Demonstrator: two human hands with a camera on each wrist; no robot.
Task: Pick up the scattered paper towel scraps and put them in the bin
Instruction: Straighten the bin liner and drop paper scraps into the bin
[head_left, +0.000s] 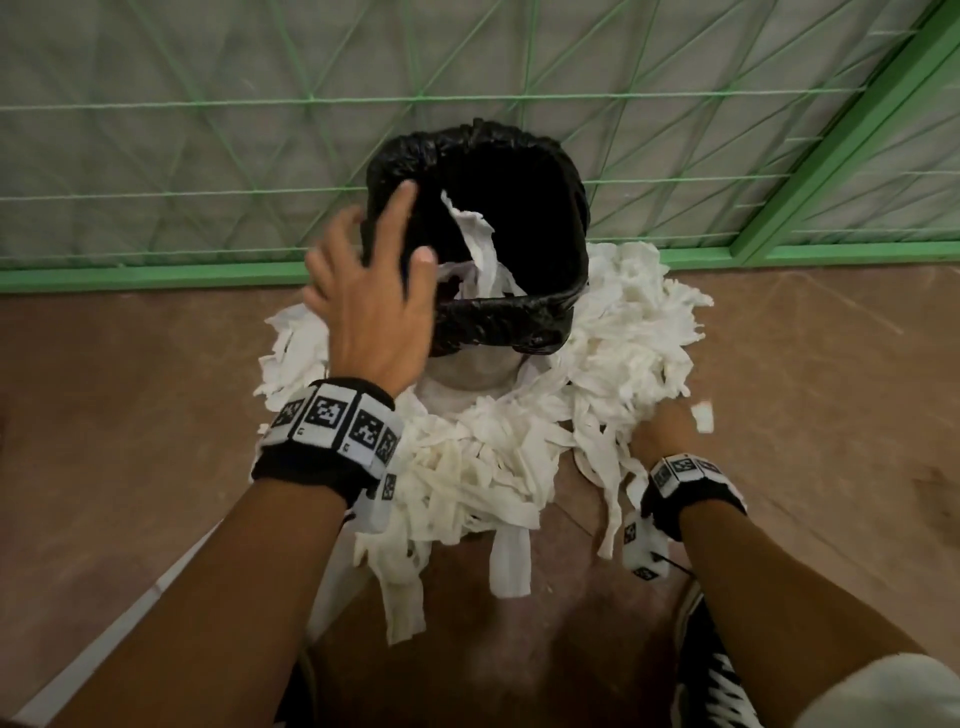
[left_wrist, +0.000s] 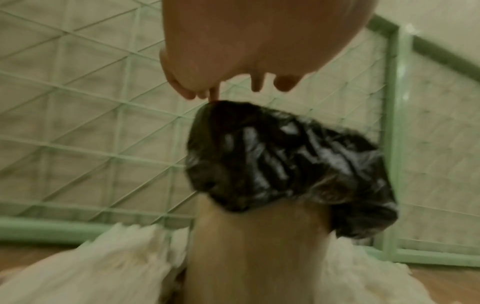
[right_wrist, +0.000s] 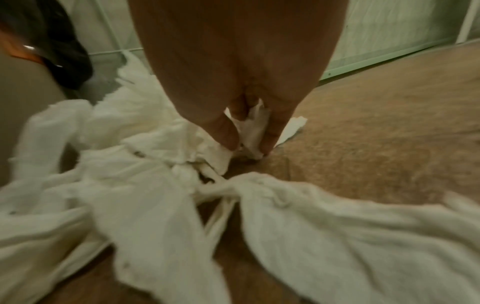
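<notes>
Small pale bin lined with a glossy black plastic bag (head_left: 498, 317), upper centre of the head view, standing on a brown floor (head_left: 130, 395) against a green wire-mesh panel (head_left: 208, 104); one white paper strip (head_left: 480, 244) hangs inside its dark opening. Torn white paper towel scraps (head_left: 478, 467), a large heap ringing the bin's base at left, front and right, spreading toward frame centre; one small separate scrap (head_left: 702, 415) at right. Left hand (head_left: 374, 291), centre left, fingers straight and spread, over the bin's left rim; contact with the bag cannot be told. Right hand (right_wrist: 246, 98), lower right of the head view and mostly buried in the heap; in the right wrist view thumb and fingers pinch a bunch of scraps at floor level.
</notes>
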